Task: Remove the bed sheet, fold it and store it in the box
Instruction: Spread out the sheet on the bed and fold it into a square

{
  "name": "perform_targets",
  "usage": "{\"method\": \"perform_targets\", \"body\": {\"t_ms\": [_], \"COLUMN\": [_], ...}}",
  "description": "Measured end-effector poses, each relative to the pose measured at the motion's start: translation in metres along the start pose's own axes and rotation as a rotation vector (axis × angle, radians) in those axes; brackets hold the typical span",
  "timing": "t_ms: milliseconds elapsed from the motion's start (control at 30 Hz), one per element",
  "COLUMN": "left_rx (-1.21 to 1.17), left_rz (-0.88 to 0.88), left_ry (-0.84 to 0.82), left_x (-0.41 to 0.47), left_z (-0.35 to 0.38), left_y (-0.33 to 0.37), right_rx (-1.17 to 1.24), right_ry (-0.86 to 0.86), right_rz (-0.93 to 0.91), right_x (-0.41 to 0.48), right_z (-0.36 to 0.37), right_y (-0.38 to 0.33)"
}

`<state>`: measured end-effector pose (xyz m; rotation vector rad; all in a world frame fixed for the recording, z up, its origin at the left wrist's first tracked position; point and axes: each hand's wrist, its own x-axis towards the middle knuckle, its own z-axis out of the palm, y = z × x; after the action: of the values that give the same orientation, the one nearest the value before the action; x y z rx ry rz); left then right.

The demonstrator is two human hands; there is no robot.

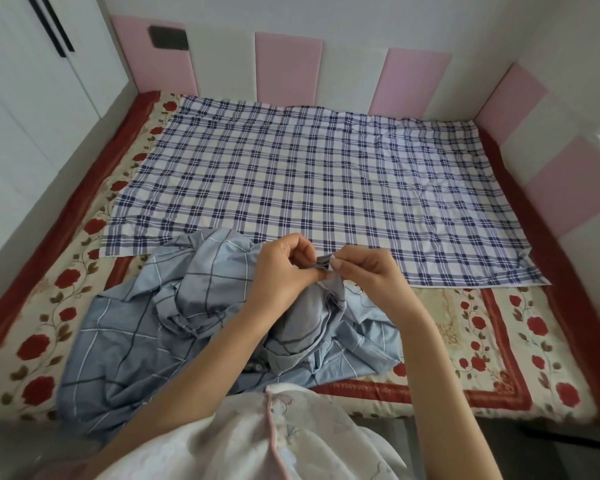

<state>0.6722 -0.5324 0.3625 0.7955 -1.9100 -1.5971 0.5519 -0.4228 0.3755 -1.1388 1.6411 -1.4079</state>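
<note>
Light-blue checked sheet (146, 327) heaped at the bed's near edge, one corner raised and pinched by left hand (284, 268) and right hand (364, 271), both hands' fingers curled on it; rose-patterned quilt (482, 334) underneath, navy plaid cloth (309, 174) flat just beyond.

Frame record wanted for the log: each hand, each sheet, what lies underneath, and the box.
left hand: pinches a bunched edge of the light blue sheet
right hand: pinches the same edge
light blue sheet: crumpled, near part of bed
plaid sheet: spread flat, far part of bed
floral mat: under both sheets
box: not in view
</note>
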Motion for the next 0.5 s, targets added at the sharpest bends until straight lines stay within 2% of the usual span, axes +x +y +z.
{"method": "perform_targets", "body": {"t_ms": [167, 400, 500], "left_rx": [-0.026, 0.002, 0.025], "left_rz": [-0.018, 0.083, 0.11], "left_ry": [0.031, 0.057, 0.04], "left_x": [0.002, 0.004, -0.002], "left_z": [0.001, 0.008, 0.01], "left_y": [0.0, -0.005, -0.009], "right_rx": [-0.032, 0.009, -0.026], "right_ry": [-0.055, 0.126, 0.258], "right_rz": [-0.027, -0.059, -0.092], "right_x": [-0.001, 0.008, 0.012], "right_z": [0.0, 0.003, 0.006], "right_y": [-0.004, 0.007, 0.009]}}
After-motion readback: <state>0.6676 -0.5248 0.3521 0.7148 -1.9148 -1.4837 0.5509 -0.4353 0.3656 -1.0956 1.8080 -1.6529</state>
